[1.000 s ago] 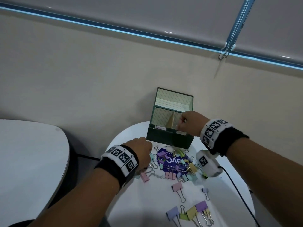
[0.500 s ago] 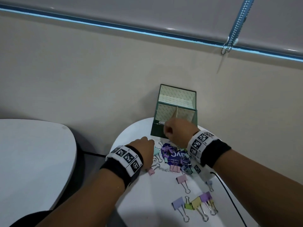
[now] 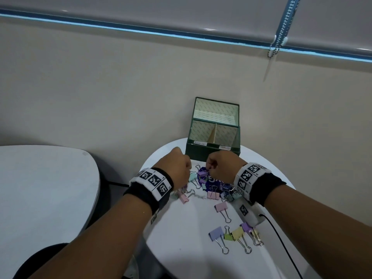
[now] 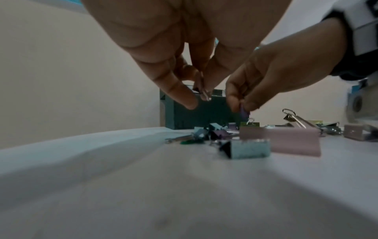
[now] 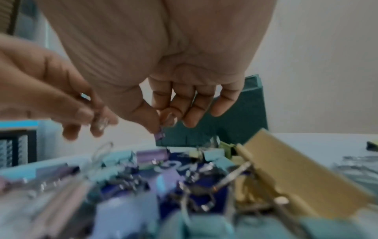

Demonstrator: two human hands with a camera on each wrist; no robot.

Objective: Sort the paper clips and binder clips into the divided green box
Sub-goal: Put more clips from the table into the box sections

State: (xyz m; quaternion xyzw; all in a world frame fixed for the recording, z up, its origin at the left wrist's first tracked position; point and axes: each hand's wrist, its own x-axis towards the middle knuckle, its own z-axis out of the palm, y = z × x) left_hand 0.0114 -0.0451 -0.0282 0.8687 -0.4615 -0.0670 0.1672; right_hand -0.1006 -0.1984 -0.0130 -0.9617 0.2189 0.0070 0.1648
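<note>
The divided green box (image 3: 203,153) stands open at the back of the round white table (image 3: 185,248), by the wall. Just in front of it lies a pile of pastel binder clips and wire paper clips (image 3: 213,190). My left hand (image 3: 187,168) hovers over the pile's left side and pinches a small silver paper clip (image 4: 203,93) between thumb and fingers. My right hand (image 3: 209,169) is close beside it and pinches a small purple binder clip (image 5: 159,135) just above the pile. The box's near compartments carry small white labels; I cannot see their floors.
Several larger binder clips (image 3: 235,236) lie near the table's front right, and a pink one (image 3: 221,207) lies mid-table. A black cable (image 3: 281,238) runs off the right edge. A second white table (image 3: 40,188) stands to the left. The beige wall is right behind the box.
My right hand came back from the box's front compartment down to the pile and took a purple binder clip. My left hand moved forward towards the box with a paper clip.
</note>
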